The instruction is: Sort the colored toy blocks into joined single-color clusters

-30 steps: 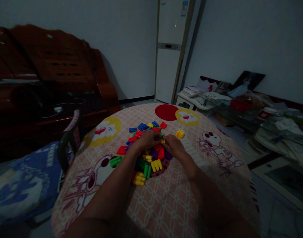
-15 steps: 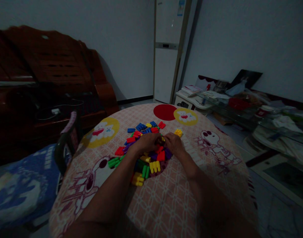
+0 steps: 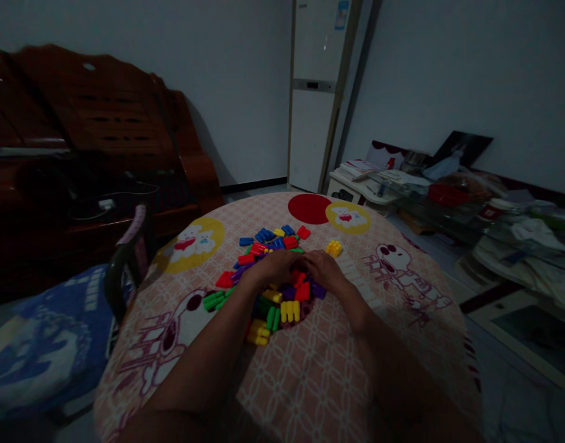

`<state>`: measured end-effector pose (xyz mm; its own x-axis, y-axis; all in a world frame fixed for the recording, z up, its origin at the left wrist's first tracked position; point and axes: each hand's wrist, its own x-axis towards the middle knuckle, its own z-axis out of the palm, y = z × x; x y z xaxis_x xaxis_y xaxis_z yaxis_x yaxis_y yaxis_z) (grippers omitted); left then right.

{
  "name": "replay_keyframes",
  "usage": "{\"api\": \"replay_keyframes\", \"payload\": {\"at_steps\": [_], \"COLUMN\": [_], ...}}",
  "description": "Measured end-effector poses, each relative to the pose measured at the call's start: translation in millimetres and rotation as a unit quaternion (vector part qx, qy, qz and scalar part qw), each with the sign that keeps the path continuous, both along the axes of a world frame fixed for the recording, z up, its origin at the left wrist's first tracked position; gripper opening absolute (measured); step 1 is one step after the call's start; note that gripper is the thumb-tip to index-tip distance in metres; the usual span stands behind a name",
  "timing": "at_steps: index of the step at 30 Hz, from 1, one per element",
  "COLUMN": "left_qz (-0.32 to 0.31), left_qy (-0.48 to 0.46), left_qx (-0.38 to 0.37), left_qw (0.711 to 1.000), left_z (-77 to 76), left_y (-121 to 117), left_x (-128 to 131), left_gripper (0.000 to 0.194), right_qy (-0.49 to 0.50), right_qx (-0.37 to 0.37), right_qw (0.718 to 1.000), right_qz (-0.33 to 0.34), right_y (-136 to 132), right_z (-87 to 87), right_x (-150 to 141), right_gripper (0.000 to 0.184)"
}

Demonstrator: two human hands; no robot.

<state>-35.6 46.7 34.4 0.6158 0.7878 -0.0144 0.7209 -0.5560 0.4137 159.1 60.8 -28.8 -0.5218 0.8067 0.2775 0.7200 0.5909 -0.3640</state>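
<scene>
A heap of small plastic building blocks (image 3: pixel 282 307) in red, blue, green, yellow and purple lies in the middle of a round table with a pink cartoon cloth (image 3: pixel 310 381). My left hand (image 3: pixel 274 266) and my right hand (image 3: pixel 323 269) rest together on top of the heap, fingertips touching, fingers curled over blocks. What the fingers pinch is hidden in the dim light. A single yellow block (image 3: pixel 334 248) sits apart, just beyond my right hand. Red and blue blocks (image 3: pixel 282 237) lie beyond both hands.
A dark wooden sofa (image 3: pixel 93 141) stands at the left, a chair with a blue cushion (image 3: pixel 37 344) beside the table. A tall white air conditioner (image 3: pixel 317 92) is in the corner. Low tables with papers and clutter (image 3: pixel 448 191) fill the right side.
Both hands stay together on the heap, shifting slightly toward me. The camera view moved a little.
</scene>
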Motion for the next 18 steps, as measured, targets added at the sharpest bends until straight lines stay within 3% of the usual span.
{"api": "replay_keyframes", "payload": {"at_steps": [9, 14, 18], "left_qz": [0.033, 0.056, 0.054], "left_qy": [-0.036, -0.047, -0.075], "left_qx": [0.011, 0.013, 0.022], "left_qw": [0.999, 0.997, 0.995], "left_z": [5.9, -2.0, -8.7], "left_y": [-1, 4, 9], "left_x": [1, -2, -3], "left_gripper": [0.036, 0.033, 0.031], "right_qy": [0.092, 0.055, -0.002], "right_qx": [0.035, -0.031, -0.028], "right_qw": [0.991, 0.998, 0.999], "right_qz": [-0.090, -0.006, 0.024], "right_y": [0, -2, -4], "right_z": [18.7, 18.7, 14.8], "right_x": [5, 7, 2], "right_gripper": [0.023, 0.020, 0.020]}}
